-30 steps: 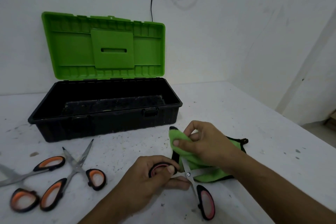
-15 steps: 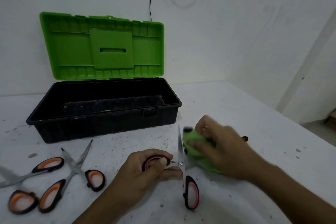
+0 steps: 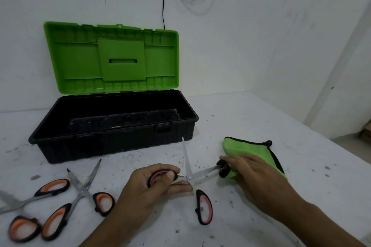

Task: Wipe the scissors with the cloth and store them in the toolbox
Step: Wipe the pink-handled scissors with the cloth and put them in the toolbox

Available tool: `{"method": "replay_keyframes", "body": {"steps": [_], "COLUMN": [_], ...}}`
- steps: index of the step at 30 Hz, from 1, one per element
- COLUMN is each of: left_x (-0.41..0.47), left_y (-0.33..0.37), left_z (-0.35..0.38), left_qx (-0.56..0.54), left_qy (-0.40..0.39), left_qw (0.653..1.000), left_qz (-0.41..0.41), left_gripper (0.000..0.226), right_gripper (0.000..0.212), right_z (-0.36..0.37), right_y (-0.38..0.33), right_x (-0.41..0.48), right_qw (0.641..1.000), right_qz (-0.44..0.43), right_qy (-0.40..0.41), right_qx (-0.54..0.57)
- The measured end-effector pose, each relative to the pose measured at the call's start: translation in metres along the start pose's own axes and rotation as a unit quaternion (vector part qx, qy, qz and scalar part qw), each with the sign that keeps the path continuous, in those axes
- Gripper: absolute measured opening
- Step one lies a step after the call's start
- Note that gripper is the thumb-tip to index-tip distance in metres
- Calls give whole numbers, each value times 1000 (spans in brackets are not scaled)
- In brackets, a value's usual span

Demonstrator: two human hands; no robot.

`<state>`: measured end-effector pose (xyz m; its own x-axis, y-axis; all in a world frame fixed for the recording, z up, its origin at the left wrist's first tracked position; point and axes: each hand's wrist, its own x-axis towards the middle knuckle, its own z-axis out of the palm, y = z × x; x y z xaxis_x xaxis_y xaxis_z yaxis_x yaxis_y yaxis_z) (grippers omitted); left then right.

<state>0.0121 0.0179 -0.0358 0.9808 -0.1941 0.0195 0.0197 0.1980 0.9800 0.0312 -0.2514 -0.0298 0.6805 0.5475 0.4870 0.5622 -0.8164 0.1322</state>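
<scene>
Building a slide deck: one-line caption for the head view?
Left hand grips pink-handled scissors, blades spread, while right hand holds green cloth near open toolbox.

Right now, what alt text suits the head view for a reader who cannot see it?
The left hand grips one handle of open pink-handled scissors while the right hand pinches a green cloth on one blade. An open toolbox sits behind; two orange-handled scissors lie left.

Right hand (image 3: 255, 174) with cloth (image 3: 249, 148) slid outward along right-pointing blade of pink-handled scissors (image 3: 189, 177), from pivot to tip; blade now bare between. Cloth, earlier bunched over blades, now trails flat on worktop (image 3: 241, 118) beyond hand. Other blade, covered 1.0 s ago, exposed, pointing at toolbox (image 3: 112, 142). Free handle loop shifted left.
</scene>
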Motion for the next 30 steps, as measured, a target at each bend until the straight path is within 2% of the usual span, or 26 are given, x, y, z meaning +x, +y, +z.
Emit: {"method": "replay_keyframes", "body": {"steps": [3,5,6,7,9,12,17,21,26,30], "left_x": [1,1,2,1,1,0,0,2,0,1], "left_y": [2,2,1,1,-1,1,6,3,0,1], "left_z": [0,1,2,3,6,8,5,3,2,2], "left_qx": [-18,-36,-46,-54,-72,-104,-104,-57,-19,-1], "left_qy": [15,19,18,17,21,14,1,6,1,-17], "left_qw": [1000,999,999,998,997,994,994,998,1000,1000], "left_qz": [9,4,-3,-9,-17,-29,-28,-11,-3,1], "left_gripper": [24,22,22,21,21,23,27,23,27,27], "right_gripper": [19,23,23,20,20,26,27,28,34,41], "right_z": [1,4,3,4,7,14,16,7,-2,-5], "right_y": [-1,-7,-13,-19,-30,-31,-17,-17,-38,-36], "right_x": [-1,1,3,5,10,11,14,20,27,34], "right_qw": [989,955,941,934,948,978,988,978,989,982], "right_qz": [102,195,211,204,138,35,5,102,63,54], "right_qy": [67,139,174,197,205,175,155,137,-21,-77], "right_qx": [88,175,200,216,200,107,22,121,129,166]}}
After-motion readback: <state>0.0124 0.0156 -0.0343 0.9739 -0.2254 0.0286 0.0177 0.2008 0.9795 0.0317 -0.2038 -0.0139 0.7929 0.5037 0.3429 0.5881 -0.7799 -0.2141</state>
